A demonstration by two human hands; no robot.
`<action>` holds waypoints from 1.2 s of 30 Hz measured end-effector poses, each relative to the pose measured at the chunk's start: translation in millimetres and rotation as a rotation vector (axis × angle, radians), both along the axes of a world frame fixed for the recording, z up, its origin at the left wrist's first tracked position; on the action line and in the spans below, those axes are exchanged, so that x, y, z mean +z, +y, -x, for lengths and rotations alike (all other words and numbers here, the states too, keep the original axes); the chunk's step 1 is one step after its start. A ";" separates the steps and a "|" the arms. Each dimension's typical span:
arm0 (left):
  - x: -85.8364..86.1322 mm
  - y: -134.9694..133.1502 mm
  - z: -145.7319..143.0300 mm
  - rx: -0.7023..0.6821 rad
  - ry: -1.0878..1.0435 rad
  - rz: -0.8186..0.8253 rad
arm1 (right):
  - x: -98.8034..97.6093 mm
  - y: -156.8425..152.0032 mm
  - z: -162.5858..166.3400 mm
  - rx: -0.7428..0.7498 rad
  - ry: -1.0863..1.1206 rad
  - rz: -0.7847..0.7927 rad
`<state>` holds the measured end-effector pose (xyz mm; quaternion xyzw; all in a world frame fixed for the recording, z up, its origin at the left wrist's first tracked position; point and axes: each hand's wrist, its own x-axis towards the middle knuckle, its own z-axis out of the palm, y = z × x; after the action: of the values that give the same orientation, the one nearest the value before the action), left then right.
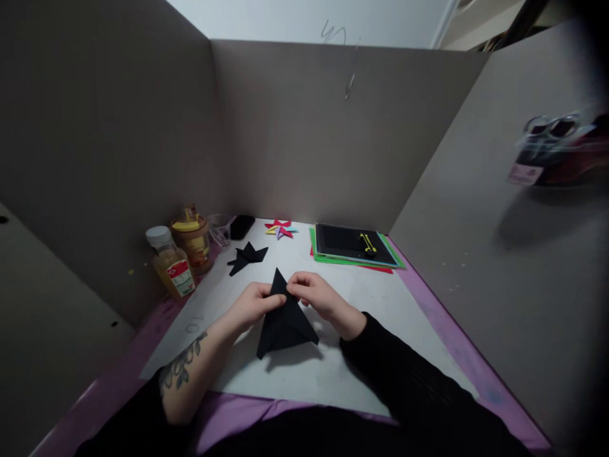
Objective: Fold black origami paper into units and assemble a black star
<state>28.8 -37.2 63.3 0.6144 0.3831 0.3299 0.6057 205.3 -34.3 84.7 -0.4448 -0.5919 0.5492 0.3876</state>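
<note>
One triangle of folded black paper (284, 327) sits at the centre of the bench, its point aimed at twelve o'clock and its wide edge turned toward the person, with corners near seven and four. The left hand (257, 301) grips it from ten o'clock, thumb laid flat on the upper face and fingers tucked mostly out of sight beneath. The right hand (315, 293) pinches the sloping edge at one o'clock between thumb and forefinger. A shadow falls under the wide edge onto the white sheet (375, 371); whether any corner touches down cannot be told.

The paper looks light and matt, unlikely to slip, stiffer where layers overlap and apt to crease or tear under a hard pull. The layered folds near the point seem the surest hold, with a soft pinch; the loose lower corners would probably bend.

At eleven o'clock lies a second black folded piece (248, 255), spiky in outline; at twelve, farther off, a multicoloured paper star (280, 230). A stack of coloured sheets (335, 240) rests past one o'clock, bearing a yellow-and-black object (367, 244). A white-capped bottle (174, 263) stands at ten.
</note>
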 end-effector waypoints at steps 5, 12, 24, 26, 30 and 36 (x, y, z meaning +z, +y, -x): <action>-0.9 3.9 1.3 -0.039 0.001 -0.008 | -1.8 -5.4 5.8 -0.001 -0.002 -0.070; -2.4 6.4 -5.2 0.179 -0.033 -0.136 | -3.4 -5.4 1.6 0.097 -0.054 -0.080; 11.2 30.6 27.6 0.602 -0.277 -0.101 | 4.2 4.9 -13.1 0.045 -0.058 -0.069; 9.6 33.8 28.7 0.626 -0.311 -0.088 | 6.4 9.2 -20.2 0.016 -0.061 -0.078; 8.9 39.9 31.7 0.721 -0.443 -0.048 | 8.9 16.3 -30.8 -0.068 -0.046 -0.106; 17.3 34.5 29.8 0.738 -0.591 -0.020 | -4.8 21.3 -25.5 -0.056 -0.026 -0.123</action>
<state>-1.0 -2.7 80.5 0.3226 0.3841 0.6876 0.5250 230.8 -13.1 79.9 -0.4436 -0.6168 0.4949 0.4217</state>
